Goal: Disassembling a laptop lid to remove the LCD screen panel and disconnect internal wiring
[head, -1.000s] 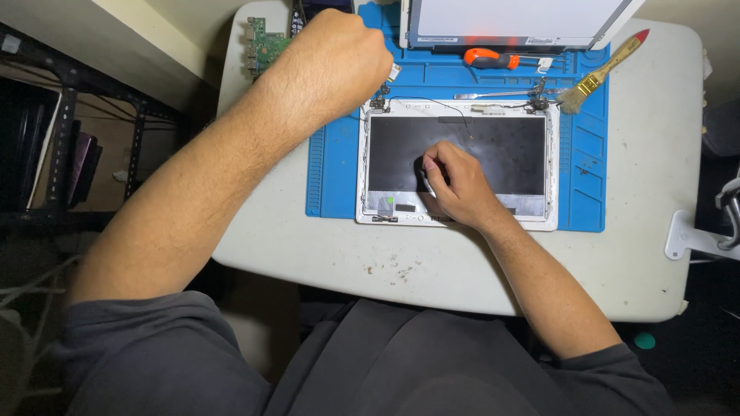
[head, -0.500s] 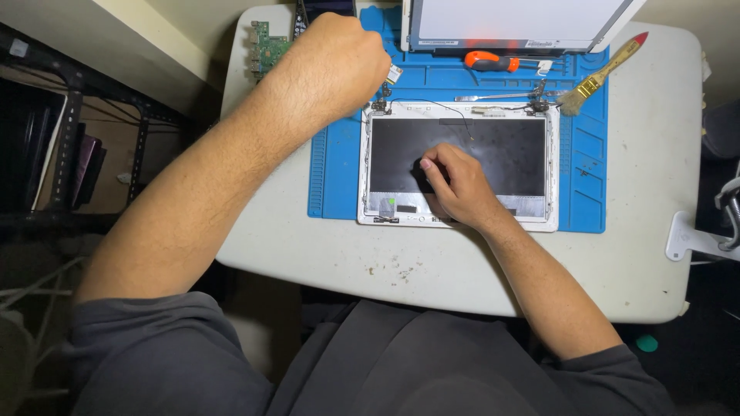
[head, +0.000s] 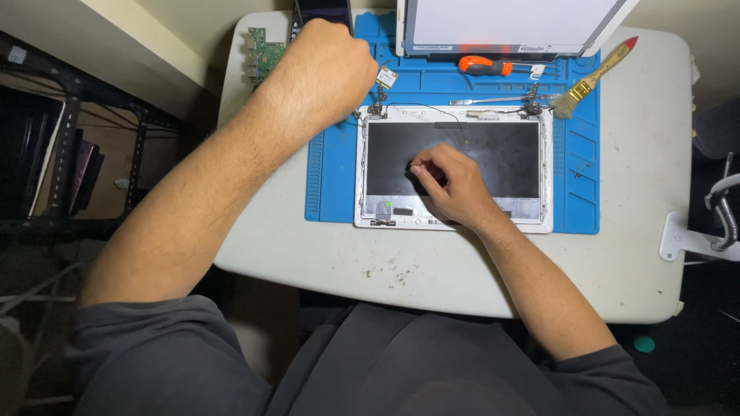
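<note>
Your left hand [head: 327,65] is clenched in a fist at the upper middle of the frame, over the blue mat [head: 331,177]; whether it grips anything cannot be told. Your right hand [head: 451,185] pinches its fingertips on the dark inner face of the white laptop lid [head: 455,166], centre frame on the tabletop [head: 640,154].

White-framed laptop lid [head: 453,166] flat on blue mat, mid-table; dark rectangular inner face, silvery foil strip along near edge. Bare display panel [head: 505,23] at far edge, pale grey rectangle, tilted. Dark phone-like screen [head: 324,11] far left, mostly cut off.
</note>
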